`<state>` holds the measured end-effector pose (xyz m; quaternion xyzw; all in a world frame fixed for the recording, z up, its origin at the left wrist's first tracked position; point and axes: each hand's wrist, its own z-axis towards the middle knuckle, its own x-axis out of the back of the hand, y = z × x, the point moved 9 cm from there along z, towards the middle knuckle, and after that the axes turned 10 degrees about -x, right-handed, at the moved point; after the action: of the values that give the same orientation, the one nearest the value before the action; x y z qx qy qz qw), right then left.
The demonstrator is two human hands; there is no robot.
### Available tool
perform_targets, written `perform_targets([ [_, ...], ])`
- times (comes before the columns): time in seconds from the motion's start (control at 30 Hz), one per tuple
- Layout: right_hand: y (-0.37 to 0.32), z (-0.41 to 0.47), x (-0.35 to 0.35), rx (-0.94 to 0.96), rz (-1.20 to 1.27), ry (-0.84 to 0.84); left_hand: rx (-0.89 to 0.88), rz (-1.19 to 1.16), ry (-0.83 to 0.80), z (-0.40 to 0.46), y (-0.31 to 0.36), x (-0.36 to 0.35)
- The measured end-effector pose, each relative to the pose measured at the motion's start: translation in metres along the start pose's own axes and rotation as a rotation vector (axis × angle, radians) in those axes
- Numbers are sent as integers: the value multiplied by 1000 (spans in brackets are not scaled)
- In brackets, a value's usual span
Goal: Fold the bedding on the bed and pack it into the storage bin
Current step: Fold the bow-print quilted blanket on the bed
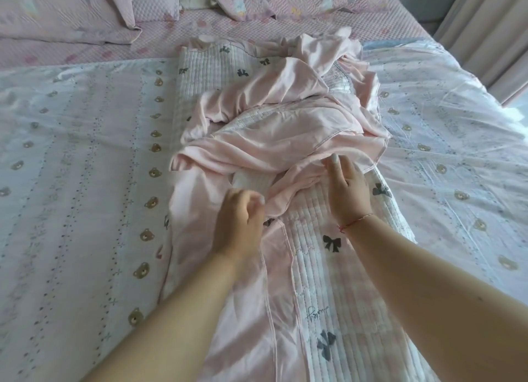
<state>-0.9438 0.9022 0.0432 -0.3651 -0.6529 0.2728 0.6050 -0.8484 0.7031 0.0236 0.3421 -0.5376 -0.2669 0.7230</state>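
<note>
A pink quilted blanket (328,290) with grey bows lies in a long strip down the middle of the bed, its plain pink underside bunched in a crumpled heap (271,130) at the far end. My left hand (238,224) hovers over the pink fabric with fingers loosely curled; it is blurred and I cannot see it holding cloth. My right hand (347,190) lies on the blanket with fingers stretched forward, touching a fold of the pink fabric. No storage bin is in view.
A white sheet with small bears (80,181) covers the bed on both sides of the blanket. Pink pillows (65,12) lie at the headboard end. A curtain (485,30) hangs at the far right.
</note>
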Motion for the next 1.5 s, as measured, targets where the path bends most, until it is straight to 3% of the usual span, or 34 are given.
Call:
perform_targets([
  [0.07,24,6,-14,-60,-328,-157,39,17,-260,-21,-20,-26],
  [0.13,60,4,-20,-255,-414,-379,133,82,-459,-38,-45,-38],
  [0.2,71,4,-16,-339,-348,-458,277,25,-456,-38,-58,-31],
  [0.3,54,-2,-13,-208,-390,-413,382,-67,-357,-34,-54,-24],
  [0.4,42,-29,-29,49,-530,-443,189,57,-434,-43,-29,-24],
  [0.5,81,-50,-44,-17,-677,-608,164,249,-546,-64,-44,-24],
  [0.6,87,-53,-29,-56,-728,-588,319,236,-420,-71,-52,3],
  [0.63,80,-55,-21,-51,-704,-548,272,224,-343,-73,-41,11],
  [0.7,61,-65,-8,-5,-589,-448,11,167,-283,-80,3,12],
  [0.8,47,-102,-5,126,-436,-463,-272,192,-575,-131,44,-30],
  [0.9,88,-124,-10,103,-618,-618,-105,416,-703,-160,-7,-25],
  [1.0,114,-119,6,49,-788,-583,35,535,-694,-162,-46,-4],
  [1.13,115,-113,22,-34,-719,-550,241,536,-584,-154,-57,12],
  [1.3,115,-105,46,-147,-564,-494,244,476,-352,-141,-37,41],
  [1.43,109,-78,80,-182,-449,-125,147,498,-1,-123,-18,78],
  [1.5,125,-65,91,-308,-435,-40,331,511,98,-118,-42,95],
])
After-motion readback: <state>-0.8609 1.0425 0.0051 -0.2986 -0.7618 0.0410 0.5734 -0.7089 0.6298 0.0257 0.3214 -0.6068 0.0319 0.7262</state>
